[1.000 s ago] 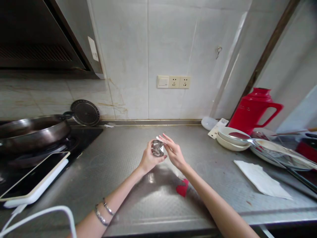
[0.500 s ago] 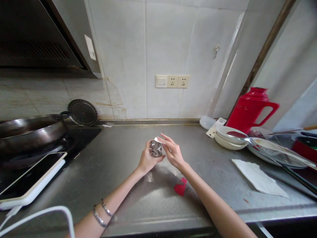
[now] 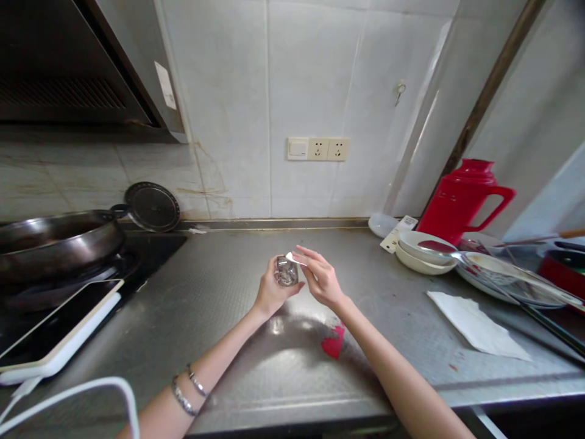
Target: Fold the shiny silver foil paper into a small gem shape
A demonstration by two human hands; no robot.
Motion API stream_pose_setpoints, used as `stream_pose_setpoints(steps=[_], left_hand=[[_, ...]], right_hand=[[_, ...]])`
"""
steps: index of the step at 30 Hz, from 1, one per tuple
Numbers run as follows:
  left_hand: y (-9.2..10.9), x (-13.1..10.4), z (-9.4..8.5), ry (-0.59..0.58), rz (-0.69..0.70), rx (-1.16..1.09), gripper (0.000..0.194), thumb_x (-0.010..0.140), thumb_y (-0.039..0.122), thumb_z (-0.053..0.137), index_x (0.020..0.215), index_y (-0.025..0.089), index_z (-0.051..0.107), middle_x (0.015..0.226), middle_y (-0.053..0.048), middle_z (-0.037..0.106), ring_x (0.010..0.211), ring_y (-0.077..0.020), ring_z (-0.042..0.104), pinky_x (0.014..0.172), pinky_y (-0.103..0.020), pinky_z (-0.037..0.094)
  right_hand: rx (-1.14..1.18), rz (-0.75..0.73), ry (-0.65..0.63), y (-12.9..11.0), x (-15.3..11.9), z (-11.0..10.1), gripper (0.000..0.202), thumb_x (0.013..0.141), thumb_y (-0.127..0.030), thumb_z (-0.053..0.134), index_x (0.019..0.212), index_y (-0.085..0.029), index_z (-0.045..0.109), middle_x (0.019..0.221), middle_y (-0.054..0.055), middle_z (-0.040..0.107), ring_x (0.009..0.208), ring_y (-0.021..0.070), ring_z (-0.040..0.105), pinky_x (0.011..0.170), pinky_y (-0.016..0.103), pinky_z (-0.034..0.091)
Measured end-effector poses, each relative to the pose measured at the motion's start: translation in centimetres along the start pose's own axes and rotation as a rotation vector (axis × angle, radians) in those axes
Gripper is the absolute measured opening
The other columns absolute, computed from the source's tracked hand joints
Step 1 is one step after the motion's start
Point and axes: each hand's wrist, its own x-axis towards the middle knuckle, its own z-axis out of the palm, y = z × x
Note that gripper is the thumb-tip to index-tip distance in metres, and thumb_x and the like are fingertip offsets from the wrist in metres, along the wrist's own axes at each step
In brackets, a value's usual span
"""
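My left hand (image 3: 269, 294) is wrapped round a small clear glass (image 3: 287, 275), held above the steel counter with its open end or base facing me; I cannot tell which. My right hand (image 3: 325, 285) pinches a small white piece (image 3: 295, 258), perhaps folded tissue, at the upper right edge of the glass. Its fingers lie nearly straight over that piece. A red patch (image 3: 333, 342) shows on the counter below my right wrist.
A pan (image 3: 59, 244) sits on the hob at left, with a phone (image 3: 59, 323) in front. At right are a red thermos (image 3: 459, 204), stacked bowls (image 3: 423, 261), plates with utensils, and a white paper sheet (image 3: 478, 324). The steel counter (image 3: 219, 262) spans the middle.
The glass has turned slightly in my left hand's grip. The white piece and my right fingers have shifted a little along its edge. Everything else is nearly the same.
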Motion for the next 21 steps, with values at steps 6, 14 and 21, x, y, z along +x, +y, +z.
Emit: stream_pose_setpoints(steps=[6,14,21], left_hand=[[-0.4,0.7,-0.7,-0.014,-0.013,0.035,0.073,0.056,0.032,0.081,0.118,0.018,0.043,0.095,-0.004,0.064,0.075,-0.0150,0.062,0.066,-0.024,0.050],[-0.9,-0.4,-0.1,-0.191,0.001,0.173,0.077,0.054,0.026,0.081,0.122,0.016,0.045,0.102,-0.007,0.064,0.080,-0.0166,0.062,0.073,-0.027,0.049],[-0.5,-0.6,0.1,-0.225,-0.031,0.165,0.074,0.055,0.025,0.080,0.120,0.014,0.047,0.091,-0.003,0.066,0.074,-0.0154,0.062,0.068,-0.026,0.049]], right_hand=[[0.083,0.437,0.204,1.2,0.4,-0.1,0.031,0.090,-0.036,0.049,0.078,-0.017,0.069,0.077,0.004,0.070,0.070,0.0182,0.064,0.062,0.027,0.048],[0.261,0.483,-0.030,1.2,0.3,0.5,0.028,0.087,-0.036,0.053,0.090,-0.017,0.073,0.079,0.004,0.072,0.072,0.0174,0.064,0.065,0.025,0.047],[0.066,0.261,-0.144,0.2,0.1,-0.2,0.029,0.092,-0.027,0.044,0.101,-0.021,0.071,0.093,0.005,0.074,0.083,0.0171,0.069,0.074,0.025,0.051]])
